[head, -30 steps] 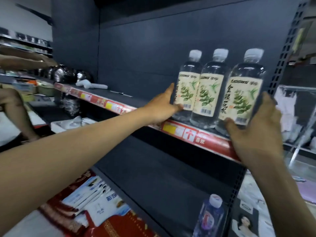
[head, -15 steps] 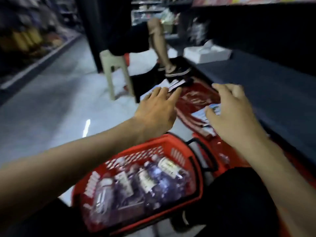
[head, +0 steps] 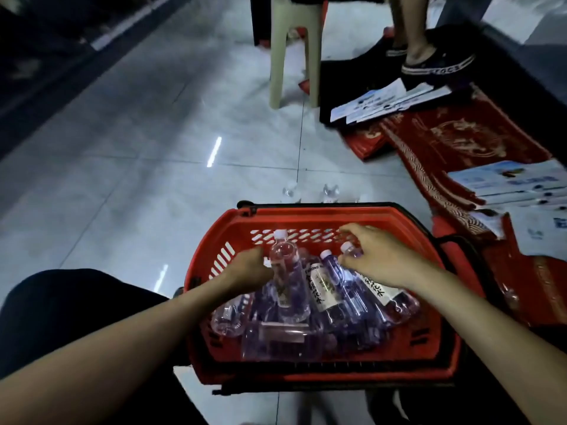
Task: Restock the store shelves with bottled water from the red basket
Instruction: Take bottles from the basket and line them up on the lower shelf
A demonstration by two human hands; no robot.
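Red basket (head: 306,222): slotted plastic, on the glossy tile floor (head: 122,148), heaped with clear bottles (head: 325,289) lying crisscross.
Left hand (head: 250,268): curled round a tilted white-capped bottle (head: 287,265) in the basket.
Right hand (head: 376,256): pinching the neck of a second bottle (head: 349,248).
Around: beige plastic stool (head: 291,50), red mats (head: 460,139), leaflets (head: 389,101), someone's shoe (head: 435,67) beyond.

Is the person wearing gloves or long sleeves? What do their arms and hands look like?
No gloves and no long sleeves. The left hand and the right hand are bare. The left forearm and the right forearm are bare too, right back to the edge of the picture, so no sleeve edge shows. No watch, bracelet or ring can be seen.
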